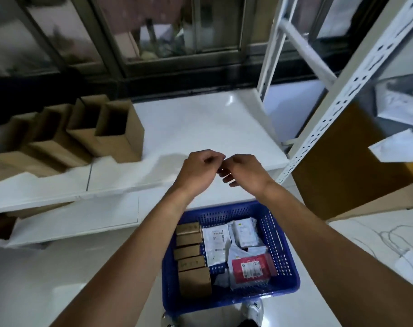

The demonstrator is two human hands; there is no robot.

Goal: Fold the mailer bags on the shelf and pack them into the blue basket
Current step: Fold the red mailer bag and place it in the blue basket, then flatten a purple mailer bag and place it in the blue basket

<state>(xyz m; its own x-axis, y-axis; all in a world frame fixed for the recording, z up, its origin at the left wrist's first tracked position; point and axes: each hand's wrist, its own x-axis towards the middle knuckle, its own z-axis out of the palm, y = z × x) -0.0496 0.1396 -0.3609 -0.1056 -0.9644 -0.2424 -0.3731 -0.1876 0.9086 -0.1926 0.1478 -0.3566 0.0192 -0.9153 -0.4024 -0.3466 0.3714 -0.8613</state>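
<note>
Blue perforated plastic basket (226,206) sits near, on the floor, already partly packed: folded white mailer bags (216,244) and a pink one (250,267) on its right, small brown cardboard boxes (191,253) in a row on its left. More crumpled white bags (398,105) wait on the white perforated metal shelf (342,95) at far right, so folding seems unfinished. The left hand (198,168) and right hand (245,172) meet above the white desk (200,123), fingers curled; whether they pinch anything I cannot tell. Open brown cartons (115,128) crowd the desk's left.
</note>
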